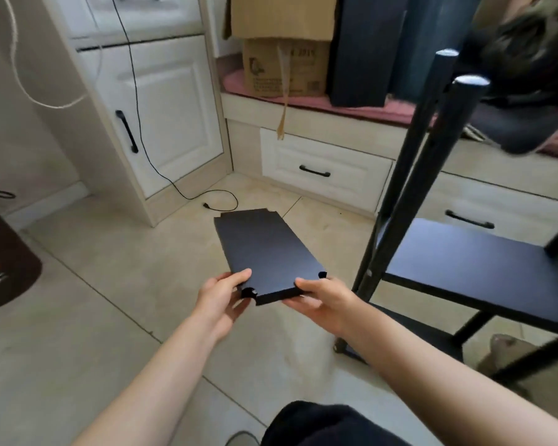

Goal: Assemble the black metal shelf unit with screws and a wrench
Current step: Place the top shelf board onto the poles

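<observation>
With left hand (221,296) and right hand (324,302) gripping a loose shelf panel (264,249) by its near corners, we judge the next move is seating it between the frame's posts (409,194).

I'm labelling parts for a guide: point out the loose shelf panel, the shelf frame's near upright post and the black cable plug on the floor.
loose shelf panel (264,249): head view, middle of top face.
near upright post (422,188): head view, mid-length.
cable plug (206,205): head view, plug end.

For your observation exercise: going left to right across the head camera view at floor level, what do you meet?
Brown mat → left hand → black shelf panel → right hand → shelf frame.
</observation>
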Demonstrator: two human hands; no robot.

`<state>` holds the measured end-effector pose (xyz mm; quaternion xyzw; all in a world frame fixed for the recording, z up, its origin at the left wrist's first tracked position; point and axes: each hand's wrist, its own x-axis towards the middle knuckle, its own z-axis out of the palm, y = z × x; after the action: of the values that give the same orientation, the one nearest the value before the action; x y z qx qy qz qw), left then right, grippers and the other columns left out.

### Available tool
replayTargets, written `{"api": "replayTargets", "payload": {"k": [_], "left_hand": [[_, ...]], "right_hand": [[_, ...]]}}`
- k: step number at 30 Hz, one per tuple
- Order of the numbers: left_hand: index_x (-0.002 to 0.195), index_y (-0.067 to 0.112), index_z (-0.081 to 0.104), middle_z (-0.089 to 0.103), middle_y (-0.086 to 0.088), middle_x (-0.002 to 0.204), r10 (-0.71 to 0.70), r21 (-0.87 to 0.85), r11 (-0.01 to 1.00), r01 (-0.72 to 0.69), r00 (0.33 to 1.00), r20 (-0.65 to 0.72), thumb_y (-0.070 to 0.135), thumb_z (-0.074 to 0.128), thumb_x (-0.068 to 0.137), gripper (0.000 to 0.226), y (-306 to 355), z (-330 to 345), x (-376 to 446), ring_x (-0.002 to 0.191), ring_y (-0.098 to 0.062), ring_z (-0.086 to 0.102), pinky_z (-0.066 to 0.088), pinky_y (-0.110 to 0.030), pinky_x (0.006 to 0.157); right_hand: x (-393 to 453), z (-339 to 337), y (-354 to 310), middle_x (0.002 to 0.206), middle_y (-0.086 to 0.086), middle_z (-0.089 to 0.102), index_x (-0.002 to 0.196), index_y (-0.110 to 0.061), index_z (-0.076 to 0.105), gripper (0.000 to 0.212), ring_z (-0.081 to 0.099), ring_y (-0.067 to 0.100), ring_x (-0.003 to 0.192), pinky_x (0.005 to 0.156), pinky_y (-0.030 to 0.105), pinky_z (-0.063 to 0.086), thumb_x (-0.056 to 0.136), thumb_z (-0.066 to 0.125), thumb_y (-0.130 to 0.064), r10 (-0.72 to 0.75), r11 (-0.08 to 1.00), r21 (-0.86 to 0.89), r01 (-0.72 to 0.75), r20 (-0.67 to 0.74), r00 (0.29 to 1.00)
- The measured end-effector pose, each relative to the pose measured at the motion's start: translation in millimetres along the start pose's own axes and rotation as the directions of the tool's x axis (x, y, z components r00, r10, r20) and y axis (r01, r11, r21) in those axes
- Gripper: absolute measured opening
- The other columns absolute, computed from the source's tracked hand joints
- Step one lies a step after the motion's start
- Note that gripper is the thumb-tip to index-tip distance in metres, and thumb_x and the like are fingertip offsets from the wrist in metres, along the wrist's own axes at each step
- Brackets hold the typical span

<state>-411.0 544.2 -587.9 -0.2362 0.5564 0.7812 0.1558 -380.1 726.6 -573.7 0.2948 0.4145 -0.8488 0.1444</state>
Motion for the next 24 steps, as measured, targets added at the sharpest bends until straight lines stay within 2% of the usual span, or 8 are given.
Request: {"api": "replayTargets", "payload": {"k": [5,10,13,16,19,20,22,24], "left_hand": [[0.117,0.001,0.062,0.07,-0.013,0.106,0.115,-0.046,0.993,-0.109,0.982,0.151,0.006,0.065,0.094,0.024,50.1,-4.2,-62.2,0.089,-0.032,0.067,0.057,-0.048,0.088],[0.112,0.006,0.064,0.072,-0.011,0.108,0.211,-0.124,0.973,-0.193,0.965,0.157,0.013,0.064,0.097,0.016,97.2,-6.8,-111.2,0.091,-0.025,0.07,0.061,-0.037,0.071],[0.122,0.007,0.062,0.071,-0.009,0.119,0.287,-0.143,0.954,-0.262,0.938,0.196,0.023,0.062,0.099,0.028,115.3,-12.1,-136.9,0.102,-0.024,0.07,0.06,-0.037,0.078],[0.132,0.004,0.057,0.066,-0.009,0.129,0.325,-0.178,0.941,-0.288,0.917,0.232,0.029,0.055,0.103,0.038,126.9,-12.2,-158.6,0.102,-0.025,0.071,0.058,-0.04,0.085],[0.123,0.004,0.058,0.07,-0.01,0.114,0.291,-0.126,0.956,-0.266,0.916,0.276,0.036,0.049,0.105,0.038,134.6,-7.9,-174.2,0.093,-0.022,0.075,0.055,-0.04,0.094],[0.119,0.003,0.06,0.072,-0.01,0.109,0.251,-0.104,0.968,-0.23,0.924,0.289,0.039,0.049,0.104,0.04,136.8,-4.7,-180.8,0.095,-0.022,0.074,0.057,-0.036,0.09],[0.124,0.002,0.059,0.071,-0.013,0.111,0.147,-0.071,0.989,-0.132,0.938,0.313,0.042,0.051,0.102,0.046,140.3,4.1,-193.5,0.104,-0.024,0.07,0.061,-0.027,0.065],[0.123,0.002,0.059,0.07,-0.013,0.109,0.074,-0.008,0.997,-0.076,0.937,0.342,0.044,0.053,0.1,0.048,141.6,16.0,-205.6,0.1,-0.023,0.071,0.056,-0.021,0.047]], "right_hand": [[-70.0,10.5,-43.9,0.112,0.025,0.069,0.13,-0.004,0.044,0.041,0.072,0.04,0.089,0.061,0.043,0.06,0.092,0.054,0.01,-0.033,0.991,-0.127,0.049,0.13,0.991],[-142.4,-2.5,-64.5,0.081,0.017,0.075,0.099,-0.007,0.047,0.02,0.074,0.037,0.084,0.061,0.045,0.06,0.092,0.051,0.012,-0.054,0.985,-0.143,0.093,0.254,0.966],[-179.1,-21.1,-71.8,0.092,0.017,0.075,0.107,-0.007,0.046,0.025,0.073,0.037,0.087,0.062,0.044,0.06,0.091,0.051,0.012,-0.067,0.98,-0.161,0.115,0.278,0.958],[-210.8,-45.7,-81.8,0.107,0.018,0.071,0.136,-0.013,0.036,0.054,0.071,0.039,0.093,0.069,0.049,0.06,0.091,0.053,0.011,-0.099,0.972,-0.179,0.155,0.288,0.952],[-240.7,-67.7,-93.7,0.112,0.017,0.064,0.143,-0.007,0.038,0.056,0.069,0.038,0.097,0.078,0.049,0.059,0.091,0.052,0.008,-0.112,0.949,-0.248,0.195,0.314,0.943],[-250.5,-74.9,-98.5,0.113,0.017,0.063,0.141,-0.005,0.042,0.053,0.069,0.038,0.098,0.078,0.047,0.06,0.091,0.053,0.006,-0.115,0.941,-0.271,0.205,0.315,0.942],[-267.1,-89.0,-108.1,0.112,0.015,0.065,0.133,-0.005,0.049,0.047,0.07,0.037,0.096,0.075,0.044,0.06,0.087,0.057,0.003,-0.128,0.933,-0.289,0.217,0.298,0.946],[-282.4,-101.5,-116.9,0.109,0.013,0.069,0.129,-0.004,0.052,0.048,0.071,0.035,0.094,0.075,0.043,0.059,0.082,0.061,0.0,-0.153,0.925,-0.298,0.234,0.271,0.95]]}}
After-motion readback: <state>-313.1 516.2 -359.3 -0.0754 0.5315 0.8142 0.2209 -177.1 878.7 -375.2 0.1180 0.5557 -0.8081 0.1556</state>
